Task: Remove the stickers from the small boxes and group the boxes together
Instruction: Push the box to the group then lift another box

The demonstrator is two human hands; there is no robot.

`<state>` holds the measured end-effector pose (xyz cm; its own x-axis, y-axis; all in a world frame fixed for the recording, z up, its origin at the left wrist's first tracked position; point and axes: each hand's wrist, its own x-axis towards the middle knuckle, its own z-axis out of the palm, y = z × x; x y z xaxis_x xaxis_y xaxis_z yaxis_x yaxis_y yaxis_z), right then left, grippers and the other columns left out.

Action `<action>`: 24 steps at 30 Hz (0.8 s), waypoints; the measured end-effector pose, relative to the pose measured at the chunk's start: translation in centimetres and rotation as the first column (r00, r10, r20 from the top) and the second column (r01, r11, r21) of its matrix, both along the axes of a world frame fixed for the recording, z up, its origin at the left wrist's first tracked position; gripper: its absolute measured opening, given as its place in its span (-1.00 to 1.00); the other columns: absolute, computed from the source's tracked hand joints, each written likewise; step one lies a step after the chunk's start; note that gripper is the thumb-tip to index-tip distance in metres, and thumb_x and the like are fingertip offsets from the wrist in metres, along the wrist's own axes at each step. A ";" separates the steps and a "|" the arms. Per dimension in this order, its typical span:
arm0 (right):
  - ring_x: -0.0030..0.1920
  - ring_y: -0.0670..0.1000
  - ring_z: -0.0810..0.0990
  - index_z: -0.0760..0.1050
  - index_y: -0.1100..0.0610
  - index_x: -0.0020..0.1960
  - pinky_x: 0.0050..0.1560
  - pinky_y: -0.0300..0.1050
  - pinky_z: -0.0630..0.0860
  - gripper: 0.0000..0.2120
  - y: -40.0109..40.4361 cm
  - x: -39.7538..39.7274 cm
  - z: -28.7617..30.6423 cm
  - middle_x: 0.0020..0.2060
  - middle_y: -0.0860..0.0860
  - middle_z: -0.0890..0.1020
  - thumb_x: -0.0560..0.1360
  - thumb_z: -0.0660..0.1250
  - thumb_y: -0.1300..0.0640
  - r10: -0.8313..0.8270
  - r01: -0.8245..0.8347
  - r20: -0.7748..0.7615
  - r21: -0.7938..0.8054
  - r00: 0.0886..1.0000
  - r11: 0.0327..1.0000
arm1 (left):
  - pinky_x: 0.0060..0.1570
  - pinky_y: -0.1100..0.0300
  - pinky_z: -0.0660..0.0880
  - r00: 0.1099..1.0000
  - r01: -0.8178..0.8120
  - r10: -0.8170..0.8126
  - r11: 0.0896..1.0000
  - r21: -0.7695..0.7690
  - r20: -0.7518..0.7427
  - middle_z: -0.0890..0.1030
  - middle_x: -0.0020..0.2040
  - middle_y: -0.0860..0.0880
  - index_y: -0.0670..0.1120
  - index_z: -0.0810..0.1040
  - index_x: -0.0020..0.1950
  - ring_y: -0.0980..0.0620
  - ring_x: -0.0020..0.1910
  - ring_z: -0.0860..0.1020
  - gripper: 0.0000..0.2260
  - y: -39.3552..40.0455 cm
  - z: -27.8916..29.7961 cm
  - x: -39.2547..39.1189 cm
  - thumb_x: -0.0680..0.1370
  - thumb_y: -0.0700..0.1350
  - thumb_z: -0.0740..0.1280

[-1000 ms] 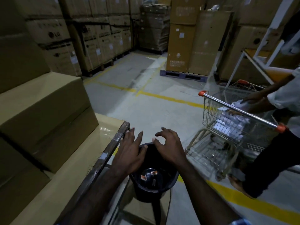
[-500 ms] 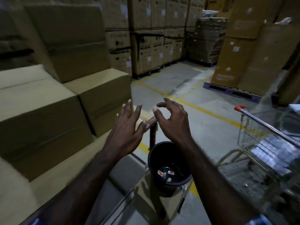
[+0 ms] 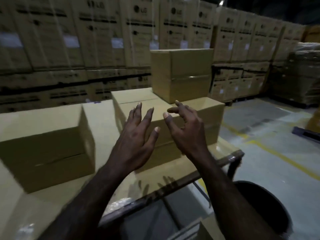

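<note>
Both my hands hover empty over a cardboard-topped table (image 3: pixel 204 163). My left hand (image 3: pixel 136 137) has its fingers spread. My right hand (image 3: pixel 186 129) has its fingers apart and curled. Right behind them lies a brown carton (image 3: pixel 207 118), untouched. A taller carton (image 3: pixel 181 73) stands on top of it at the back. Another large carton (image 3: pixel 45 144) sits on the table to the left. No small boxes or stickers show in this view.
A black bucket (image 3: pixel 270 205) stands on the floor at the lower right, beside the table's edge. Tall stacks of LG cartons (image 3: pixel 103 40) fill the back wall. Grey floor with yellow lines (image 3: pixel 277 153) opens to the right.
The view has swung left and up, away from the bucket and the wire trolley. Both hands rose from above the bucket and now hover in front of the cartons on the table.
</note>
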<state>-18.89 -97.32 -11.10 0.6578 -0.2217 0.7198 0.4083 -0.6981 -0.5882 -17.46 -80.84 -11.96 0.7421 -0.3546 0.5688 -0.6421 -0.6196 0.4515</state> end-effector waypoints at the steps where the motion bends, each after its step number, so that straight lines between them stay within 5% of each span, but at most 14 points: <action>1: 0.29 -0.01 0.47 0.59 0.02 0.11 0.22 -0.05 0.46 -0.74 2.4 0.3 0.2 0.28 0.01 0.54 0.52 0.32 -0.09 0.009 -0.009 0.006 0.002 1.000 1.000 | 0.51 0.03 -0.04 1.000 -0.018 0.018 1.000 0.005 0.014 -0.12 0.59 0.05 0.15 0.04 0.57 0.11 0.55 -0.16 -0.44 2.5 0.2 0.1 0.59 0.21 0.07; 9: 0.35 -0.03 0.39 0.58 0.07 0.15 0.21 -0.13 0.35 -0.73 19.6 3.0 1.0 0.32 0.01 0.51 0.55 0.31 -0.06 0.105 -0.107 -0.045 -0.045 0.993 0.993 | 0.52 -0.01 -0.02 0.976 -0.220 0.220 0.976 0.001 0.006 -0.11 0.59 0.05 0.13 0.07 0.56 0.07 0.56 -0.14 -0.41 21.8 0.8 1.0 0.54 0.20 0.05; 13: 0.33 0.03 0.41 0.58 0.07 0.14 0.24 -0.02 0.42 -0.73 26.0 4.7 0.9 0.30 0.03 0.53 0.54 0.32 -0.06 0.150 -0.154 -0.056 -0.083 0.987 0.985 | 0.51 0.04 -0.08 0.956 -0.291 0.292 0.956 0.023 -0.014 -0.16 0.58 0.07 0.14 0.02 0.57 0.12 0.53 -0.20 -0.45 28.7 0.6 1.2 0.61 0.18 0.10; 24: 0.42 0.03 0.32 0.56 0.08 0.20 0.30 0.08 0.44 -0.67 34.9 10.5 -0.8 0.38 0.05 0.46 0.55 0.29 -0.09 0.205 -0.241 -0.180 -0.210 0.962 0.947 | 0.49 0.07 -0.16 0.901 -0.425 0.431 0.900 0.098 -0.047 -0.22 0.57 0.05 0.12 -0.04 0.57 0.14 0.51 -0.27 -0.44 37.5 -0.6 4.8 0.62 0.20 0.05</action>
<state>-8.40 -62.44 -11.85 0.7777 0.1017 0.6203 0.4866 -0.7221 -0.4917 -12.70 -43.37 -12.56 0.8677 -0.0379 0.4956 -0.2771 -0.8647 0.4189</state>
